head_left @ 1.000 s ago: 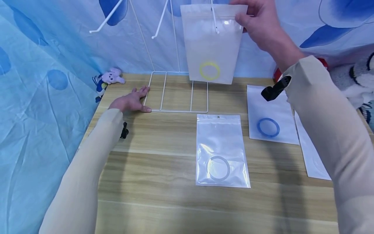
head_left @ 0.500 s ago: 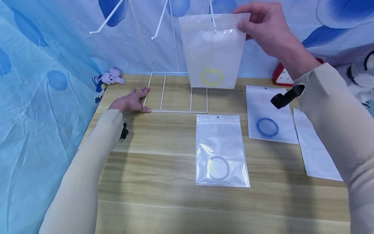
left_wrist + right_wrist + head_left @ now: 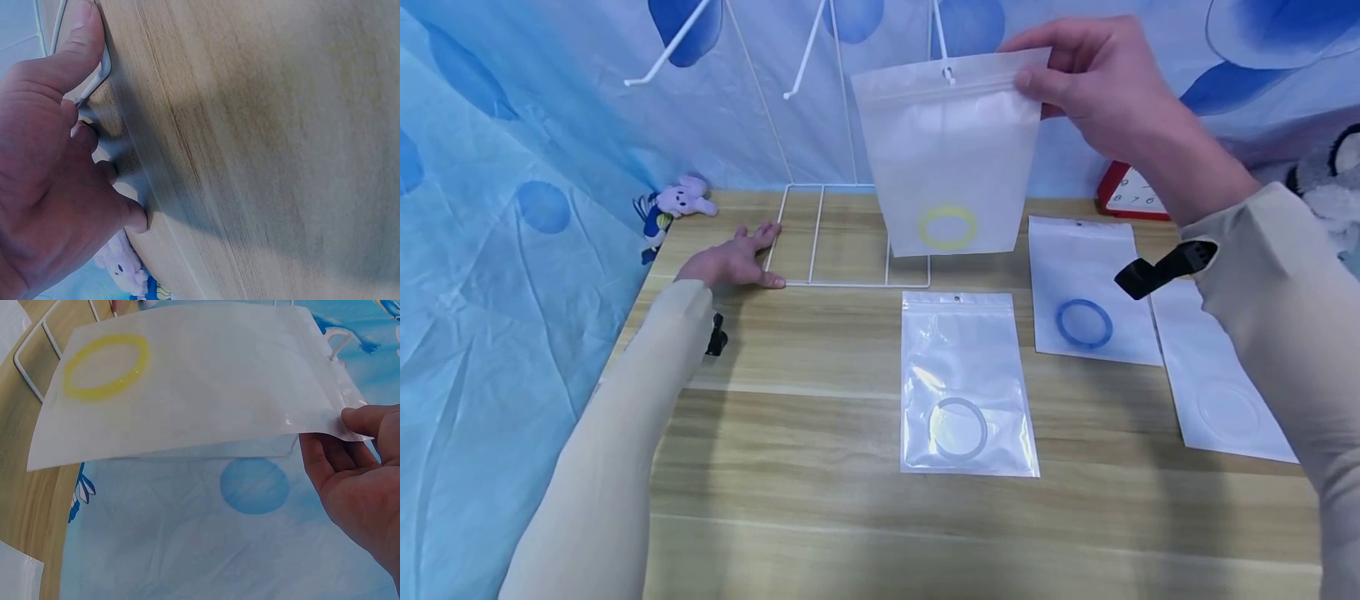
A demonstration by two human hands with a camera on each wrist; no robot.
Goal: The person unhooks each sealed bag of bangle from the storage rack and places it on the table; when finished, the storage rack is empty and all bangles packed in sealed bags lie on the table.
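Note:
My right hand pinches the upper right corner of a white zip bag with a yellow ring showing near its bottom. The bag's top hole is at the tip of a white wire hook; in the right wrist view the bag slants outward from the rack. My left hand lies spread at the left end of the white wire rack base. In the left wrist view, the thumb of my left hand touches the base wire, with the fingertips down on the wooden table.
Two more hooks stick out on the left. On the table lie a bag with a clear ring, one with a blue ring, and another pale bag. Behind are a red-framed clock and small plush toys.
My right hand has drawn the bag outward along the hook, toward me and lower, so its hole is now at the tip. The left hand has stayed on the rack base.

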